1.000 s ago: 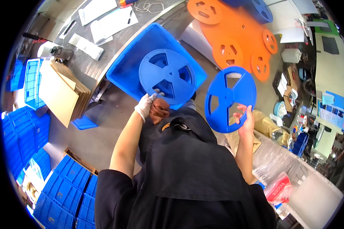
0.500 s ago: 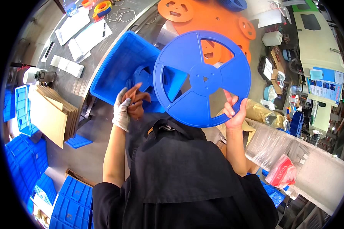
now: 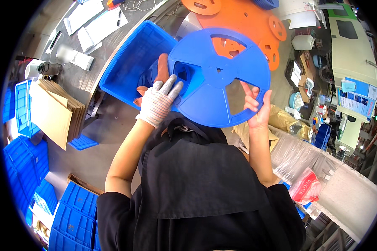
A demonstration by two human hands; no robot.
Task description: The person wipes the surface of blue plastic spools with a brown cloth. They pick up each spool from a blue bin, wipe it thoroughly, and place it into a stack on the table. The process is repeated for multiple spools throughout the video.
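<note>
A large blue reel flange (image 3: 203, 98) with wide cut-outs is held up in front of me, tilted over the bin. My right hand (image 3: 259, 109), bare, grips its right rim, with fingers through a cut-out and the thumb outside. At the left rim is my left hand (image 3: 157, 102), in a whitish striped glove, fingers stretched along the edge. A brown cloth (image 3: 162, 69) sticks out beyond that hand; part of it is hidden beneath the palm. Below stands a blue bin (image 3: 121, 71), with more round blue parts (image 3: 147, 79) inside, partly covered by the flange.
Behind the flange lies an orange surface (image 3: 226, 21) with several orange flanges (image 3: 276, 27). Papers (image 3: 107, 27) and a bottle (image 3: 50, 69) rest on the grey table at left. Cardboard sheets (image 3: 54, 113) and blue crates (image 3: 73, 209) stand lower left; a wrapped block (image 3: 295, 157) is at right.
My left hand has moved right and up with the cloth, from beside the flange onto its left rim. The flange has shifted slightly left and up, still in my right hand.
</note>
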